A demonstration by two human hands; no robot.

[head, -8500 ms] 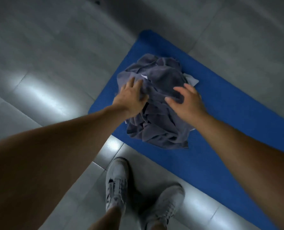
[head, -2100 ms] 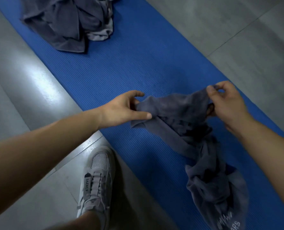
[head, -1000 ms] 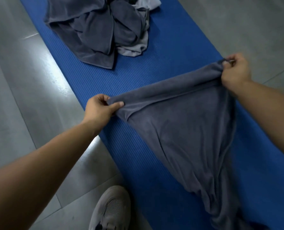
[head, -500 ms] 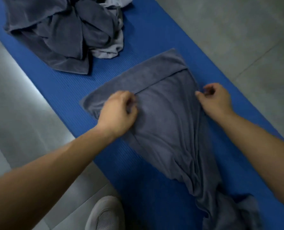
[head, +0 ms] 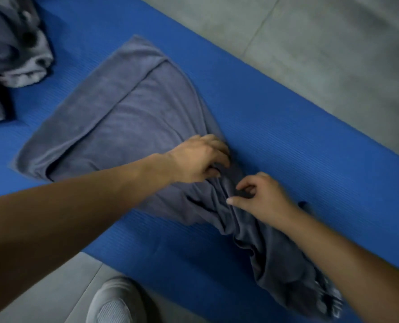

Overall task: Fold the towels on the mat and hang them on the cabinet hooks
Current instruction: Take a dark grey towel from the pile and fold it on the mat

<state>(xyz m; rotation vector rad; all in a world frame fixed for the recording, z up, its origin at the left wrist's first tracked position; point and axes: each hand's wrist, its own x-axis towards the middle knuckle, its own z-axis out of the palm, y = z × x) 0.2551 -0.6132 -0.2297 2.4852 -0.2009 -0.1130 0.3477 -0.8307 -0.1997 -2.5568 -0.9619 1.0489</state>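
Towel (head: 135,117) lies spread on mat (head: 287,159), near end bunched.

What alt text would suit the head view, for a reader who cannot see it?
A person's left hand and right hand grip the bunched middle of a grey towel, half spread on a blue mat. A heap of other towels lies at top left; a white shoe stands on the floor.

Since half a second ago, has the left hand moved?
Yes. The left hand went from the folded far band of the towel toward its bunched near end, along the blue mat.
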